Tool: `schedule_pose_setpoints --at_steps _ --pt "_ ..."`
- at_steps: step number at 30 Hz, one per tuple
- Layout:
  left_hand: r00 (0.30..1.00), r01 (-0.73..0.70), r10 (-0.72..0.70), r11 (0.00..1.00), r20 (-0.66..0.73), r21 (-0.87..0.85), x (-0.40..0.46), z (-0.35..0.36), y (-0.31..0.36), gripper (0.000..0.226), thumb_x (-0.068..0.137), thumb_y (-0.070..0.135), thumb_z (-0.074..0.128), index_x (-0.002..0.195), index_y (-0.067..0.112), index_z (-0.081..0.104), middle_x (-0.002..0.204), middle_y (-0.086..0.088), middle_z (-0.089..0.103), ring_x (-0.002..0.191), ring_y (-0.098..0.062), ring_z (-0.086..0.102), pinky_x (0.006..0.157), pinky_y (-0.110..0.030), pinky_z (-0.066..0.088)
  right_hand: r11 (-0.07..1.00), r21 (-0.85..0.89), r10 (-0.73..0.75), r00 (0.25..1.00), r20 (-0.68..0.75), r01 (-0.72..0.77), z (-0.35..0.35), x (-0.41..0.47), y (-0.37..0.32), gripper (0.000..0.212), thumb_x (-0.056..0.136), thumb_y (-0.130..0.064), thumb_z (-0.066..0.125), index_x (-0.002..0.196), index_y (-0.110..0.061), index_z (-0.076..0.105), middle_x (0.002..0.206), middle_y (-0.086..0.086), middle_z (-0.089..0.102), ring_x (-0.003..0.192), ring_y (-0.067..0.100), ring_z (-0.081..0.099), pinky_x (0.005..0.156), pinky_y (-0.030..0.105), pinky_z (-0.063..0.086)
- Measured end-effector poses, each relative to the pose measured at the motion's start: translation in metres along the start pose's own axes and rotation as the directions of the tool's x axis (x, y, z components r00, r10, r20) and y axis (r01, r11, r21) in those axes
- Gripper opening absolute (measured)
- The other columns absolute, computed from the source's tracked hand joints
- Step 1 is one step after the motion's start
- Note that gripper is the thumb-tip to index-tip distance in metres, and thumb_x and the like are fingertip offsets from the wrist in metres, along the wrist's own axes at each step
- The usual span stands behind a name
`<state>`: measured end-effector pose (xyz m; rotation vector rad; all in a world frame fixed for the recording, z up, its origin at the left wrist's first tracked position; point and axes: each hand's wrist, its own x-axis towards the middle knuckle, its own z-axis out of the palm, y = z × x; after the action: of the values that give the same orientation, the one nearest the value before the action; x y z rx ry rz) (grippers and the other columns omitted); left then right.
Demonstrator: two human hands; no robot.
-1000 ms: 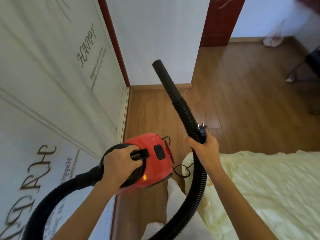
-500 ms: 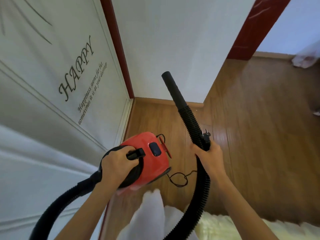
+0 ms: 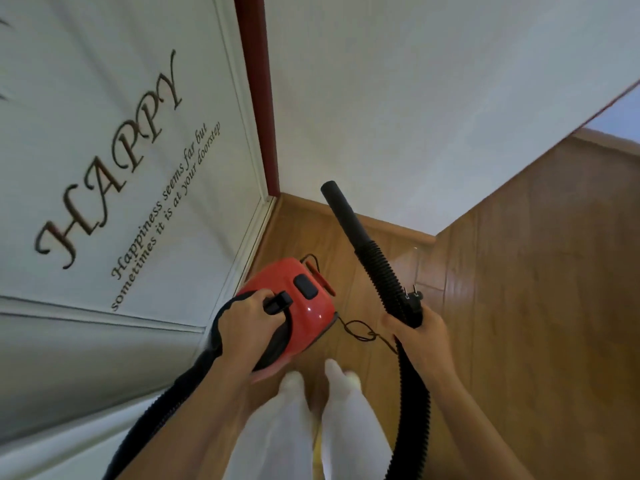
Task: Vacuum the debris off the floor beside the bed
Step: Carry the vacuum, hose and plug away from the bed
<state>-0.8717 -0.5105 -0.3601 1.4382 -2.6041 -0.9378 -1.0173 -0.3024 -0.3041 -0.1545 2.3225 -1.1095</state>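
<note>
The red vacuum (image 3: 298, 306) hangs at centre frame above the wood floor (image 3: 536, 289), left hand (image 3: 246, 323) gripping its handle, right hand (image 3: 419, 336) clutching hose (image 3: 377, 268) and plug (image 3: 414, 296), beside a wall (image 3: 104, 168) reading "HAPPY".

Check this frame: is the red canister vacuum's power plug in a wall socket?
No: the black plug is held with the black ribbed hose in the right hand, prongs bare.

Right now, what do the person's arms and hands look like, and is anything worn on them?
Both forearms are bare up to the bottom edge of the picture: no sleeves show. The left hand and right hand have no gloves, and no rings, watch or bracelet can be seen. Lower down, the person wears white trousers.
</note>
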Motion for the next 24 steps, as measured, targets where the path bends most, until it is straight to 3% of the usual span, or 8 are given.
schedule_pose_setpoints --at_steps 5,9,14,17,21,24 --pt "0.983 0.186 -0.185 0.982 0.005 -0.032 0.052 0.029 0.008 0.023 0.079 0.031 0.067 0.100 0.023 0.064 0.074 -0.002 0.065 0.070 -0.026 0.058 0.063 -0.031 0.042 0.990 -0.135 -0.030 0.997 0.077 0.040 0.004 0.085 -0.026 0.014 0.080 -0.020 0.074 0.087 -0.024 0.063 0.071 0.001 0.066 0.057 0.012 0.060 0.049 0.023 0.047" --pt "0.921 0.382 -0.387 0.921 -0.049 -0.076 0.085 0.061 0.018 0.025 0.079 0.030 0.066 0.102 0.021 0.061 0.075 -0.005 0.066 0.069 -0.028 0.059 0.062 -0.034 0.045 0.938 -0.304 -0.095 0.966 0.239 0.167 0.008 0.172 -0.045 0.022 0.082 -0.023 0.073 0.099 -0.024 0.060 0.072 -0.003 0.064 0.059 0.011 0.061 0.050 0.022 0.048" --pt "0.730 0.661 -0.678 0.732 -0.083 -0.167 0.114 0.123 0.043 0.016 0.086 0.033 0.062 0.098 0.024 0.057 0.067 0.001 0.055 0.060 -0.022 0.047 0.057 -0.030 0.035 0.849 -0.413 -0.115 0.877 0.466 0.330 0.024 0.291 -0.047 0.017 0.083 -0.027 0.070 0.096 -0.023 0.060 0.068 -0.006 0.061 0.059 0.011 0.059 0.049 0.018 0.039" --pt "0.601 0.744 -0.792 0.602 -0.103 -0.289 0.135 0.170 0.057 0.010 0.087 0.028 0.060 0.083 0.020 0.063 0.068 0.000 0.059 0.061 -0.023 0.048 0.060 -0.031 0.039 0.793 -0.425 -0.138 0.808 0.573 0.437 0.034 0.351 -0.038 0.016 0.082 -0.028 0.072 0.087 -0.028 0.057 0.068 -0.008 0.060 0.061 0.009 0.058 0.049 0.018 0.037" --pt "0.483 0.787 -0.870 0.480 -0.098 -0.387 0.162 0.235 0.064 0.012 0.084 0.030 0.064 0.088 0.020 0.068 0.074 -0.004 0.064 0.073 -0.031 0.059 0.067 -0.035 0.047 0.724 -0.408 -0.201 0.736 0.646 0.556 0.056 0.423 -0.017 0.031 0.083 -0.028 0.073 0.111 -0.027 0.061 0.072 -0.015 0.057 0.063 -0.003 0.054 0.052 0.016 0.041" --pt "0.416 0.801 -0.907 0.397 -0.061 -0.448 0.179 0.284 0.066 0.020 0.084 0.032 0.066 0.099 0.019 0.068 0.085 -0.006 0.068 0.081 -0.031 0.063 0.071 -0.037 0.052 0.645 -0.420 -0.241 0.692 0.681 0.639 0.084 0.461 0.008 0.040 0.084 -0.028 0.071 0.122 -0.023 0.062 0.069 -0.021 0.049 0.059 -0.006 0.047 0.049 0.012 0.034"
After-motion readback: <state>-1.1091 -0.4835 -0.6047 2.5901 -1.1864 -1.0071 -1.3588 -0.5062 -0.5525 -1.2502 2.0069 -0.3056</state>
